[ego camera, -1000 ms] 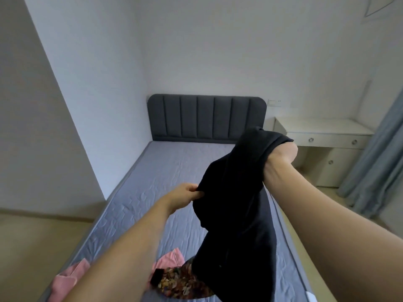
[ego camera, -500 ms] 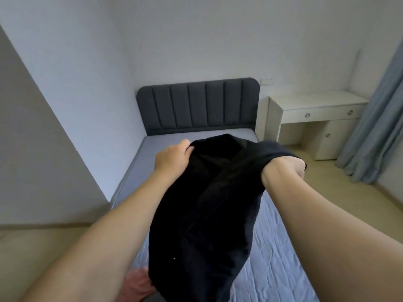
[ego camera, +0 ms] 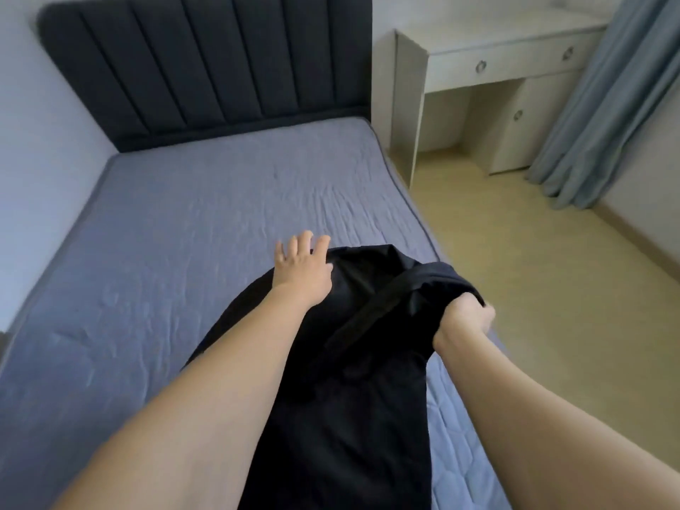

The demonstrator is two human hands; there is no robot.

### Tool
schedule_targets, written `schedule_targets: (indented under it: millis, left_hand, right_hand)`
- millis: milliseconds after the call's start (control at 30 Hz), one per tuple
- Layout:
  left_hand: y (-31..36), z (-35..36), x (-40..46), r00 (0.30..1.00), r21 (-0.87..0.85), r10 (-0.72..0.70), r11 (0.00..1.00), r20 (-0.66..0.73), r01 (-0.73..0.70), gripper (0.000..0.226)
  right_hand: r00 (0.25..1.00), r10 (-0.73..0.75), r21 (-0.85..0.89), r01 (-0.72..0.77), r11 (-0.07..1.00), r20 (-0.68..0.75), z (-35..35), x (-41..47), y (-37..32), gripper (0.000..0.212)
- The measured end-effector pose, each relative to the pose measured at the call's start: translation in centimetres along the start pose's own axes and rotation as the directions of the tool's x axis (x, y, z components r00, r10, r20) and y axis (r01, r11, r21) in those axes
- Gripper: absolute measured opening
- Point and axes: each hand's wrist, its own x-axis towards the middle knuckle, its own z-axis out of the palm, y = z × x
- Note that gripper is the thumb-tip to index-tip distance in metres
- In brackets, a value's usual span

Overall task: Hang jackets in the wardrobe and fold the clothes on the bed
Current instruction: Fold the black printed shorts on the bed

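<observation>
A black garment (ego camera: 349, 380) stretches from the middle of the bed (ego camera: 165, 252) down toward me, its far end spread on the grey-blue mattress near the right edge. My left hand (ego camera: 301, 266) lies at the garment's far left corner with fingers spread and straight, the thumb on the cloth. My right hand (ego camera: 465, 322) grips the garment's far right corner in a fist, held slightly above the bed's right edge. The garment's near part hangs between my forearms and runs out of the frame's bottom.
A dark padded headboard (ego camera: 220, 64) stands at the far end of the bed. A white desk with drawers (ego camera: 489, 64) sits to the right of it, beside a blue-grey curtain (ego camera: 618, 104). Wooden floor (ego camera: 552, 270) runs along the bed's right side. A wall borders the left.
Both hands have come down and forward, lowering the black garment from mid-air onto the mattress. My left hand's fingers have gone from gripping the cloth to spread out. The view has tilted down.
</observation>
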Motion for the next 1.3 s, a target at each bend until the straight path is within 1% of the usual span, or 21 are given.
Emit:
schedule_targets:
  millis: [33, 67, 100, 167, 200, 267, 300, 367, 433, 467, 533, 600, 833, 967, 1033, 1100, 1167, 1200, 1233, 1267, 1300]
  left_hand:
    - [0.6, 5.2, -0.4, 0.994, -0.036, -0.027, 0.999, 0.104, 0.031, 0.050]
    - [1.0, 10.4, -1.1, 0.976, -0.074, -0.041, 0.996, 0.215, 0.058, 0.054]
    - [1.3, 15.3, -2.0, 0.946, -0.113, -0.048, 0.990, 0.322, 0.088, 0.057]
    - [1.3, 24.2, -4.1, 0.865, -0.176, -0.068, 0.968, 0.497, 0.177, 0.060]
    - [1.3, 28.2, -5.0, 0.825, -0.191, -0.077, 0.957, 0.560, 0.219, 0.061]
    - [1.4, 35.3, -6.9, 0.774, -0.176, -0.082, 0.954, 0.628, 0.244, 0.064]
    - [1.5, 38.1, -7.9, 0.777, -0.156, -0.079, 0.962, 0.624, 0.224, 0.066]
    - [1.7, 42.6, -9.6, 0.866, -0.109, -0.090, 0.981, 0.491, 0.163, 0.068]
    - [1.9, 45.1, -10.5, 0.964, -0.047, -0.092, 0.993, 0.249, 0.107, 0.068]
    - [1.8, 45.8, -10.5, 0.986, -0.040, -0.085, 0.995, 0.144, 0.092, 0.068]
    - [1.6, 46.5, -10.4, 0.998, -0.060, -0.062, 0.996, 0.011, 0.062, 0.067]
    - [1.4, 46.6, -10.4, 0.998, -0.085, -0.054, 0.995, -0.026, 0.052, 0.065]
    - [0.7, 46.5, -10.6, 1.000, -0.197, -0.027, 0.980, 0.010, 0.029, 0.061]
    - [-0.1, 46.1, -12.5, 0.998, -0.271, 0.026, 0.962, 0.050, -0.012, 0.058]
    - [-0.7, 45.8, -15.3, 0.996, -0.284, 0.032, 0.959, 0.088, -0.006, 0.056]
    - [-1.1, 45.0, -19.3, 0.980, -0.304, 0.026, 0.952, 0.195, 0.035, 0.056]
    - [-1.6, 42.5, -23.4, 0.940, -0.357, 0.033, 0.929, 0.339, 0.096, 0.059]
    - [-1.7, 40.8, -25.3, 0.917, -0.416, 0.055, 0.901, 0.395, 0.125, 0.061]
    - [-1.7, 39.1, -27.0, 0.900, -0.500, 0.084, 0.852, 0.428, 0.158, 0.064]
    - [-1.4, 37.4, -28.5, 0.893, -0.593, 0.130, 0.787, 0.432, 0.172, 0.065]
    - [-0.9, 35.8, -30.1, 0.893, -0.669, 0.191, 0.728, 0.408, 0.151, 0.067]
  right_hand:
    - [0.999, -0.030, -0.126, 0.025, 0.992, -0.032, 0.1, 1.6, 3.4, 0.049]
    - [0.995, -0.097, -0.300, 0.089, 0.950, -0.013, 0.4, 3.5, 7.0, 0.054]
    - [0.986, -0.157, -0.466, 0.163, 0.870, 0.053, 0.1, 5.0, 10.8, 0.059]
    - [0.943, -0.172, -0.700, 0.328, 0.635, 0.286, -0.7, 6.9, 19.0, 0.063]
    - [0.904, -0.172, -0.767, 0.423, 0.483, 0.391, -0.9, 8.0, 22.4, 0.062]
    - [0.808, -0.121, -0.789, 0.589, 0.173, 0.577, -1.4, 10.3, 28.2, 0.060]
    - [0.765, -0.086, -0.764, 0.643, 0.048, 0.639, -1.7, 11.5, 30.4, 0.060]
    - [0.703, -0.054, -0.701, 0.695, -0.157, 0.709, -3.0, 13.9, 34.6, 0.061]
    - [0.626, -0.169, -0.648, 0.718, -0.255, 0.761, -3.9, 15.2, 37.4, 0.061]
    - [0.590, -0.245, -0.639, 0.717, -0.279, 0.769, -4.1, 15.5, 38.3, 0.062]
    - [0.544, -0.345, -0.638, 0.712, -0.292, 0.765, -4.0, 16.0, 39.6, 0.063]
    - [0.520, -0.375, -0.633, 0.708, -0.314, 0.767, -3.8, 16.0, 39.8, 0.064]
    - [0.489, -0.425, -0.640, 0.667, -0.381, 0.762, -4.0, 15.7, 40.2, 0.062]
    - [0.509, -0.413, -0.643, 0.699, -0.313, 0.755, -4.5, 15.2, 39.6, 0.063]
    - [0.545, -0.396, -0.649, 0.733, -0.204, 0.739, -5.9, 14.0, 38.7, 0.066]
    - [0.647, -0.373, -0.715, 0.696, -0.066, 0.665, -8.8, 11.8, 36.9, 0.074]
    - [0.776, -0.336, -0.813, 0.580, 0.048, 0.534, -12.4, 10.4, 34.6, 0.082]
    - [0.840, -0.290, -0.847, 0.511, 0.145, 0.458, -14.3, 9.9, 33.4, 0.083]
    - [0.899, -0.212, -0.854, 0.433, 0.287, 0.384, -16.1, 9.6, 32.4, 0.082]
    - [0.928, -0.091, -0.816, 0.362, 0.450, 0.361, -17.8, 9.4, 31.6, 0.075]
    - [0.914, 0.039, -0.758, 0.310, 0.574, 0.403, -19.4, 9.3, 31.0, 0.063]
